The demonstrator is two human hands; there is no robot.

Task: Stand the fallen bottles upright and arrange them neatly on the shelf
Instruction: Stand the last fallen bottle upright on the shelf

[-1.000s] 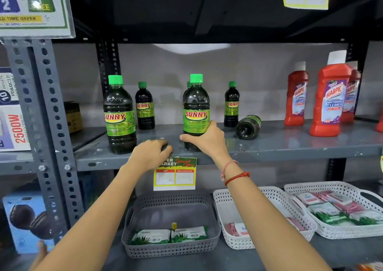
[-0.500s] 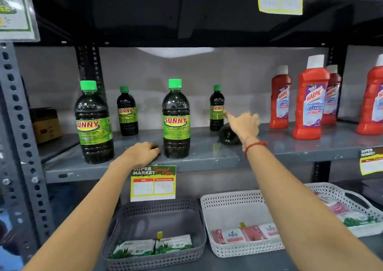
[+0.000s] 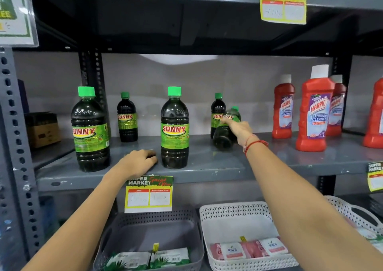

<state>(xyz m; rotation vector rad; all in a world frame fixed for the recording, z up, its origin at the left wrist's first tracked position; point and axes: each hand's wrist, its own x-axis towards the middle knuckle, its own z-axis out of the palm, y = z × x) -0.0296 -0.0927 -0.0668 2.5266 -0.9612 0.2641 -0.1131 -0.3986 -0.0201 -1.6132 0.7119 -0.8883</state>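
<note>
On the grey shelf (image 3: 207, 167) stand dark SUNNY bottles with green caps: a large one at the left (image 3: 89, 129), a large one in the middle (image 3: 175, 127), and two small ones behind, one at the back left (image 3: 126, 118) and one at the back right (image 3: 217, 109). My right hand (image 3: 238, 130) grips a small SUNNY bottle (image 3: 224, 132) that leans tilted, its base near the shelf and its cap up and to the right. My left hand (image 3: 139, 162) rests with curled fingers on the shelf's front, left of the middle bottle.
Red HARPIC bottles (image 3: 315, 109) stand to the right on the same shelf. A brown box (image 3: 42, 129) sits at the far left. Below are a grey basket (image 3: 149, 239) and white baskets (image 3: 244, 229) with packets. A price tag (image 3: 148, 194) hangs from the shelf edge.
My right hand left the middle large bottle, reached back right to the fallen small bottle, took hold of it and tipped it partly up. My left hand stayed on the shelf.
</note>
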